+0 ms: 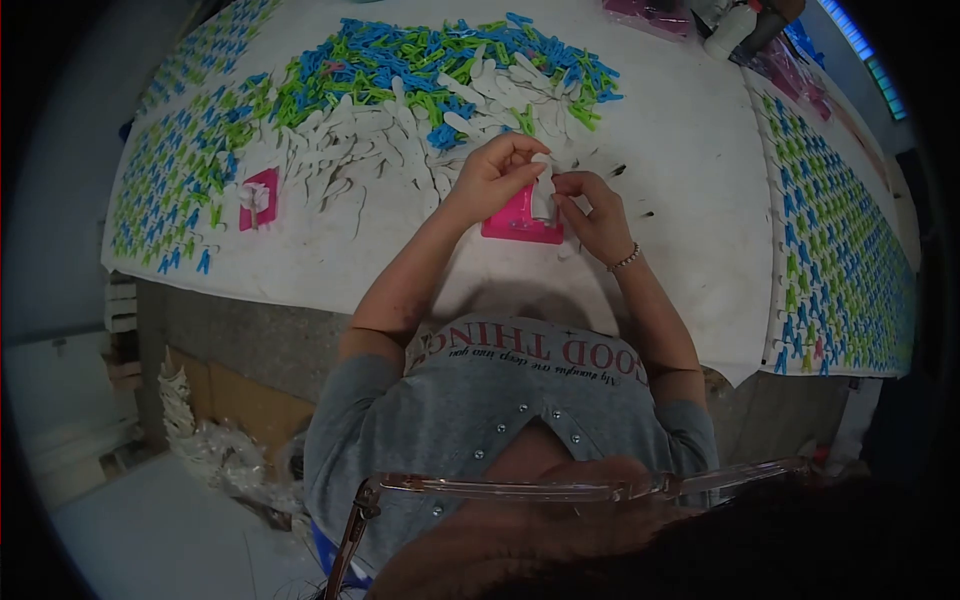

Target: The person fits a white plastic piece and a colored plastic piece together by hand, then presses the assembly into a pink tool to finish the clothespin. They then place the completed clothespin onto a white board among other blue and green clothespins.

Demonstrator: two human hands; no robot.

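My left hand [492,176] and my right hand [597,214] meet over a pink jig [520,224] on the white-covered table [680,180]. Both pinch a small white plastic clip piece [543,195] that stands on the jig. The left fingers grip its top and the right fingers touch its right side. A bead bracelet circles my right wrist. Just beyond the hands lies a heap of white clip halves [370,145], with blue and green clip halves [440,60] piled behind it.
A second pink jig [260,197] with a white piece sits to the left. Assembled blue and green clips lie in rows on the left [175,180] and right [830,240]. A white bottle [730,32] stands at the far edge. White scrap lies on the floor [215,445].
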